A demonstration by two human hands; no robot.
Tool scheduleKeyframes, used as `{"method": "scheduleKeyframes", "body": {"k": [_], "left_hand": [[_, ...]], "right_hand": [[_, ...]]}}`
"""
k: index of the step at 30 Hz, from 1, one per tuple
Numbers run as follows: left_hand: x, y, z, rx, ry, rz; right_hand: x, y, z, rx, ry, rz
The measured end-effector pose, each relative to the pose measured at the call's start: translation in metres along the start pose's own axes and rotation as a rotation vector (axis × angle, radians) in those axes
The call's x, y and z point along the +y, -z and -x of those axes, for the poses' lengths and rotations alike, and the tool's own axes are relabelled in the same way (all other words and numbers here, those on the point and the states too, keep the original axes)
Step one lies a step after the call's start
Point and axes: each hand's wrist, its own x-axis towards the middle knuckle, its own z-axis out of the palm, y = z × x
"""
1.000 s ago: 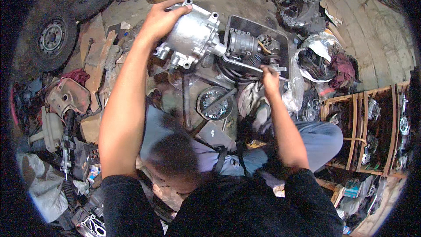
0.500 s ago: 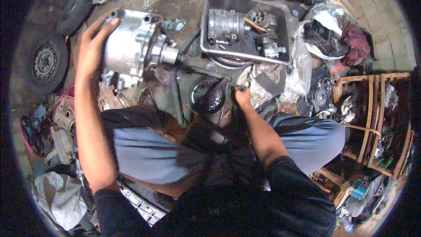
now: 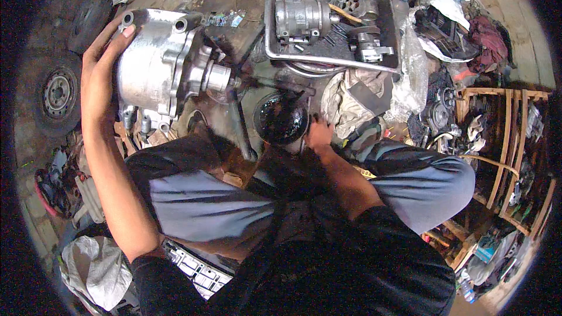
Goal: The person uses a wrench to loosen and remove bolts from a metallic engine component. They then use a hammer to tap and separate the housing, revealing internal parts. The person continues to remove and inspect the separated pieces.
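Note:
A large silver air-conditioning compressor point(image 3: 155, 67) stands tilted at the left, its shaft end towards the middle. Around its left side wraps my left hand point(image 3: 104, 73), fingertips by the bolt holes on the upper edge. The shaft end meets a dark metal bar stand point(image 3: 275, 84), one leg of which slants down towards my lap. Below the stand lies a round black pan point(image 3: 282, 118) with a wet, shiny inside. Beside the pan's right edge is my right hand point(image 3: 319, 133), fingers apart and slightly blurred, close to a thin bar; I see nothing held in it.
Ahead, a grey tub point(image 3: 336, 64) holds another compressor point(image 3: 301, 17) and several metal parts. Crumpled cloth point(image 3: 339, 102) lies near its front. To the right are an open white sack point(image 3: 448, 0) and a wooden rack point(image 3: 489, 146); a wheel point(image 3: 57, 90) rests at far left.
My right hand has come down from the bar's end to beside the pan, its fist loosening. The compressor, still in my left hand, appears slightly further left as the view shifts.

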Motion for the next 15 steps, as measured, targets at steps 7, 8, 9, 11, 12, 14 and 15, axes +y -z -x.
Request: {"method": "scheduleKeyframes", "body": {"k": [7, 8, 9, 11, 12, 14, 15], "left_hand": [[-0.004, 0.009, 0.014, 0.045, -0.015, -0.056], [-0.002, 0.006, 0.009, 0.024, -0.04, -0.049], [0.003, 0.002, 0.003, -0.002, -0.072, -0.041], [0.005, 0.001, 0.004, 0.012, -0.017, -0.052], [0.008, 0.0, 0.004, 0.012, 0.007, -0.056], [0.005, 0.002, 0.004, 0.023, -0.007, -0.059], [0.0, 0.007, 0.007, 0.046, 0.012, -0.054]], "right_hand": [[-0.014, -0.024, 0.008, -0.148, -0.174, -0.376], [-0.005, -0.052, 0.001, -0.112, -0.121, -0.381], [0.008, -0.086, -0.008, -0.072, -0.075, -0.389], [0.011, -0.099, -0.008, 0.096, 0.005, -0.381], [0.011, -0.106, -0.003, 0.236, 0.01, -0.377], [0.008, -0.087, 0.001, 0.238, -0.062, -0.392], [0.006, -0.061, 0.006, 0.09, -0.138, -0.41]]}}
